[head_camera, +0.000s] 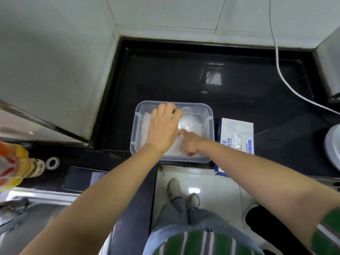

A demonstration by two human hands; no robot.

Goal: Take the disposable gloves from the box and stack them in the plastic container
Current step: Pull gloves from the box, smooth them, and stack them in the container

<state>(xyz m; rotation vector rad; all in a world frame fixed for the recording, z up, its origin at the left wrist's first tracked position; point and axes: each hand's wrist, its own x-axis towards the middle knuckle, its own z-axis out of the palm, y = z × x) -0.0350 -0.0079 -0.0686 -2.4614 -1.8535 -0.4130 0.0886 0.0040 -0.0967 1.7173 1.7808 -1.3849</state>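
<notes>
1. While the left hand (163, 127) lies palm down over the plastic container (210, 126), the pile of clear gloves (191, 124) sits directly beneath it, inside the container, filling most of the floor.
2. Its fingers are straight and slightly spread, reaching toward the far wall of the container and clamped on nothing; whether the palm presses the gloves or hovers just above them cannot be told.
3. The right hand (189, 143) is lower, down among the gloves at the container's near right corner, just beside the left hand's thumb side.
4. Its index finger points toward the left hand, and the other fingers curl down into the pile; whether they pinch a glove cannot be told.
5. Both forearms are bare and stretch forward, the left coming in from the lower left, the right from the lower right, crossing above the box (237, 133).
6. That white box with blue print lies flat just right of the container, a bit of clear glove showing at its opening.
7. Container and box both rest on a glossy black surface (184, 80) in a tiled corner.
</notes>
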